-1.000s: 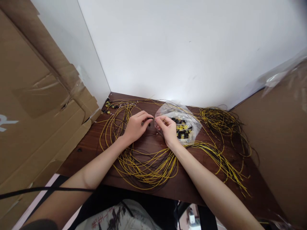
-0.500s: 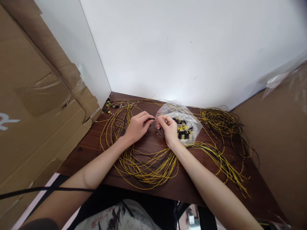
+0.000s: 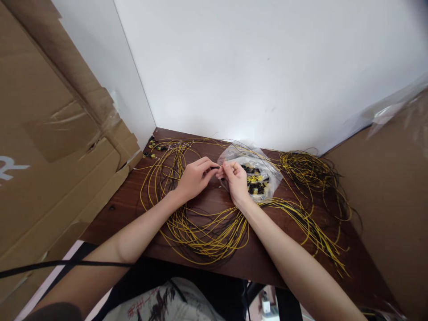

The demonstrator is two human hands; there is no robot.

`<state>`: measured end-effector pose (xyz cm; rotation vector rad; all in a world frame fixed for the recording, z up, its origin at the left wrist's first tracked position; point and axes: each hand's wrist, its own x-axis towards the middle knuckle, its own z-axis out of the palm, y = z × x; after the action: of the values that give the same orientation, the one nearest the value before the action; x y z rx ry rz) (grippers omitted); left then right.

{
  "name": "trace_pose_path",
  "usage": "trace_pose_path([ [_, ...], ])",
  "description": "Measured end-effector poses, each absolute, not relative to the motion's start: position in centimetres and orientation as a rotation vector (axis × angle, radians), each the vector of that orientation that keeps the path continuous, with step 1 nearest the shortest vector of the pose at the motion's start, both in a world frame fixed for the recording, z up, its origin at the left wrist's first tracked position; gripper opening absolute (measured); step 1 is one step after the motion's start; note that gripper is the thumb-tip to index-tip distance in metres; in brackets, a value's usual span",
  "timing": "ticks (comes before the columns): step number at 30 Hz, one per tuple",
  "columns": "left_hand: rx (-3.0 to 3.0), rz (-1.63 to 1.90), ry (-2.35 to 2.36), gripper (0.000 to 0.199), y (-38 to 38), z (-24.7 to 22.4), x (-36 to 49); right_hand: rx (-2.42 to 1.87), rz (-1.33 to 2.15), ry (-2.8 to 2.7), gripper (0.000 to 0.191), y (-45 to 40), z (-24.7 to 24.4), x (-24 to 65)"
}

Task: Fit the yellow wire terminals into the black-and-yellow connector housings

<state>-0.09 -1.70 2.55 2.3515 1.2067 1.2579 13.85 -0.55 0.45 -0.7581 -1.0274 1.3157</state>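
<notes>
My left hand [image 3: 195, 178] is closed in a pinch on a small black piece [image 3: 214, 167], which looks like a connector. Its tip points at my right hand [image 3: 235, 178], whose thumb and forefinger are pinched together right beside it. Whatever the right fingers hold is too small to make out. Under and behind the right hand lies a clear plastic bag [image 3: 274, 176] with black and yellow connectors [image 3: 257, 178] in it. A loose coil of yellow and black wires [image 3: 210, 245] spreads on the table below both hands.
Several loose connectors [image 3: 153, 155] sit at the table's back left corner. A tangled wire bundle [image 3: 302, 167] is at the right, with cut wire ends [image 3: 321, 236] in front. Cardboard [image 3: 67, 133] stands on the left, another brown panel [image 3: 391, 178] on the right, a white wall [image 3: 250, 67] behind.
My left hand has shifted slightly, its fingertips now meeting those of my right hand, with the black piece closer to them. The wires and bag stay as they were.
</notes>
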Motion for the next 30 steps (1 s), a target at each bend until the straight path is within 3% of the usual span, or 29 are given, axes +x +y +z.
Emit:
trace_pose_path([
  [30,2.297,1.159,1.323,0.017,-1.76,2.38,-0.04,-0.801,1.338,-1.027,0.026,-0.53,0.34,13.81],
])
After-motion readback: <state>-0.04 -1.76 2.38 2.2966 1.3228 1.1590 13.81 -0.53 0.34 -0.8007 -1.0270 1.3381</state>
